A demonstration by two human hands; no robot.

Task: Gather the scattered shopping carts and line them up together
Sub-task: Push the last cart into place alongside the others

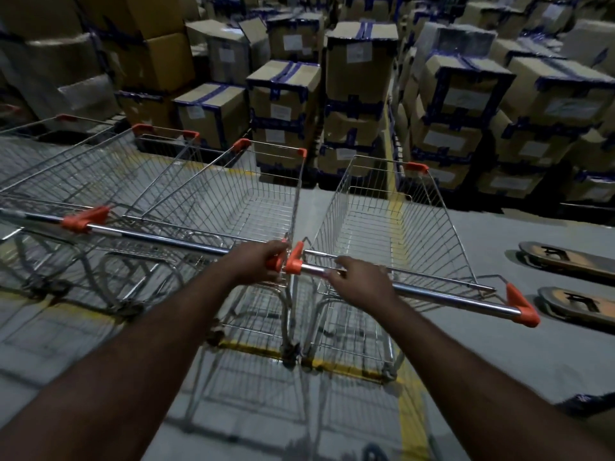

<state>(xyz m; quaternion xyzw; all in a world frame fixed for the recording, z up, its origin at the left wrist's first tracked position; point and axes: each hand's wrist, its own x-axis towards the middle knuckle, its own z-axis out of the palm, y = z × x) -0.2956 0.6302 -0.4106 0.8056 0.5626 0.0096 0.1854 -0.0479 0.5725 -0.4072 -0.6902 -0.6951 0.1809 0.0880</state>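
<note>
The right hand [359, 281] curls over the chrome handle bar [449, 296] of the end cart [382, 224], which stands just beside the lined-up carts [213, 201] on its left. The left hand [258, 262] clamps the orange handle end [273, 263] of the nearest one. The wire frames look stiff, light and free-rolling — best steered by the bar. Pallet-jack forks [565, 257] lie near on the right and taped cartons [359, 78] are stacked ahead — both limit room.
</note>
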